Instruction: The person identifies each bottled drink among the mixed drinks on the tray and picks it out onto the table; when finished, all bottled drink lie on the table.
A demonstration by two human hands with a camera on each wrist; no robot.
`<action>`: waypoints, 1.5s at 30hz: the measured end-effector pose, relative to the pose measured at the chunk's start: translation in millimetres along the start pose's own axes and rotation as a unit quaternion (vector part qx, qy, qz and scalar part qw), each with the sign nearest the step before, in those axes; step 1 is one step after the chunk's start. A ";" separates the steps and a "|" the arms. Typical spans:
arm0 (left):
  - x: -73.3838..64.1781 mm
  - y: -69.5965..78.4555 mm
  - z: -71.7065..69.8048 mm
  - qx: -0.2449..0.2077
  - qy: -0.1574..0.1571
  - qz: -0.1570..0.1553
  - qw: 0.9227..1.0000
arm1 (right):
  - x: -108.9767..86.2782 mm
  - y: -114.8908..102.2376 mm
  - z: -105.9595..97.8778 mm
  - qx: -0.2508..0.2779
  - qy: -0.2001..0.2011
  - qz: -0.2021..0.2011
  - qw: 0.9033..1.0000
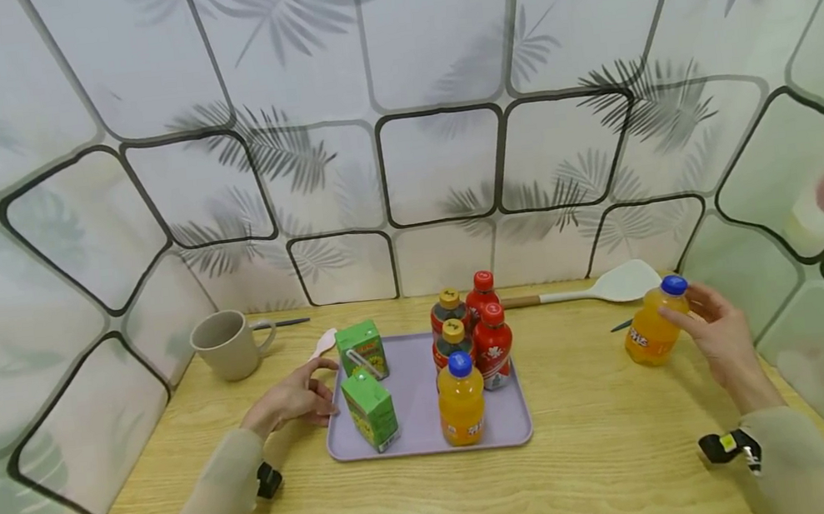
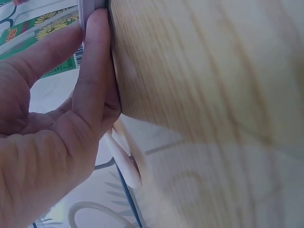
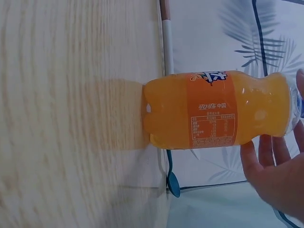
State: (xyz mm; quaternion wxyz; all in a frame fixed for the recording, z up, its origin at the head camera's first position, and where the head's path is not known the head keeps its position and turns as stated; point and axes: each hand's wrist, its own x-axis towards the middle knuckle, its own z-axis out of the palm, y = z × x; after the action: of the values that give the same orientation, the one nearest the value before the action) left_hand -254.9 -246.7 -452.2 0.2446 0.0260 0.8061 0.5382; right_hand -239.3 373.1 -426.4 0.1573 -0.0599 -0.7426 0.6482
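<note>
Orange-drink bottle (image 1: 650, 334): upright, right side of table (image 1: 597, 438), in front of white spatula (image 1: 621, 281); neck between curled thumb and fingers of right hand (image 1: 723, 333). Lilac tray (image 1: 413, 391): left rim pinched by left hand (image 1: 297, 396); two green cartons (image 1: 370, 408) on tray, near fingertips.

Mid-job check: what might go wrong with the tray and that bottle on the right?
The right grip holds the orange bottle near its top, so it may tip. The left grip pinches the tray at its left rim; a tug might topple the upright green boxes. Five bottles crowd the tray's right side, so adding another there could knock one over.
</note>
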 end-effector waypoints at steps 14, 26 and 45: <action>2.9 -1.0 1.0 0.001 -0.006 0.002 1.000 | -9.9 -15.3 15.5 0.151 0.103 0.020 0.983; 3.7 -1.2 3.0 0.001 -0.008 0.000 1.000 | -25.5 -25.6 37.7 0.154 -0.045 -0.022 0.987; 3.1 -0.3 -1.5 0.007 -0.008 0.000 1.000 | -43.3 -16.2 108.7 0.058 -0.213 -0.006 0.975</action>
State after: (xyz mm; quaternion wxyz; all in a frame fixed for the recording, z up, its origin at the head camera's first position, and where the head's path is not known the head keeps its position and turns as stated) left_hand -258.1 -247.2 -453.2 0.2509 0.0322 0.8081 0.5319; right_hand -230.4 255.3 -429.3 0.0027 0.0926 -0.7208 0.6869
